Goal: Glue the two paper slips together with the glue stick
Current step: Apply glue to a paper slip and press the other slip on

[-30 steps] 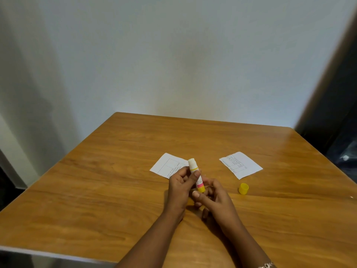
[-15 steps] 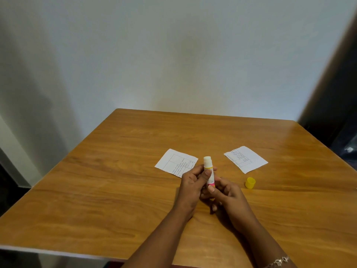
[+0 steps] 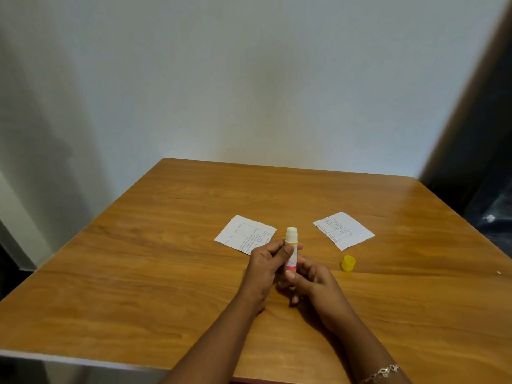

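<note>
the table [image 3: 133, 286] lies bare at left, while a yellow cap [image 3: 348, 263] stands near the right slip [image 3: 345, 230], seemingly apart.

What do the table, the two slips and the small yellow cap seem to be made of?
The table looks like wood or wood veneer: grain lines under a glossy sheen. The left paper slip and right paper slip look like thin matte white paper, printed and lying flat. The yellow cap is probably plastic: smooth and evenly coloured.
</note>
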A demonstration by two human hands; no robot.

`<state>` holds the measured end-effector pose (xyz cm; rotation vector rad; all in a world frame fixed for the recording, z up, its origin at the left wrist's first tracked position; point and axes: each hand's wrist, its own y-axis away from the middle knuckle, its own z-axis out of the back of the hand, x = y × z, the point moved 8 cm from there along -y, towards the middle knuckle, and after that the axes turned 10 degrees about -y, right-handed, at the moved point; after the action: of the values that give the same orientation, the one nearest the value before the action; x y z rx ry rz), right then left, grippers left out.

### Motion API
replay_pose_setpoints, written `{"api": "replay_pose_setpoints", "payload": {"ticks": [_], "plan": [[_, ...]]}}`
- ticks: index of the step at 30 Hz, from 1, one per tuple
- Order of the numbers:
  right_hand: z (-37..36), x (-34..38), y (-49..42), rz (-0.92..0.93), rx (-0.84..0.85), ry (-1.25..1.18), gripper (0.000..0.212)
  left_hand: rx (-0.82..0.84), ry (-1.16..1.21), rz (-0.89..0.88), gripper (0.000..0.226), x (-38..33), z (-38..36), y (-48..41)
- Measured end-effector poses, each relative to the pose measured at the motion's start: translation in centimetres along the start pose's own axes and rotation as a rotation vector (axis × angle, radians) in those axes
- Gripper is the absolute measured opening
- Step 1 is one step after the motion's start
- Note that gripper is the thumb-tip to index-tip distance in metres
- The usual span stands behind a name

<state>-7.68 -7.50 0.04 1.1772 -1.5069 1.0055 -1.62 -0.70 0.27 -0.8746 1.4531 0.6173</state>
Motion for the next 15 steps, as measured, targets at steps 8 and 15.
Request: {"api": "replay_pose_setpoints", "payload": {"ticks": [8,15], "plan": [[0.4,0.0,0.0,0.033,-0.024,-0.017,0.044,0.003,0.061,0.006,0.020,0.1,-0.1,-0.2],[1.0,0.1,-0.1,0.032,-0.064,-0.207,0.056,0.018,0.071,0.013,0.028,0.2,-0.3,-0.1]]}}
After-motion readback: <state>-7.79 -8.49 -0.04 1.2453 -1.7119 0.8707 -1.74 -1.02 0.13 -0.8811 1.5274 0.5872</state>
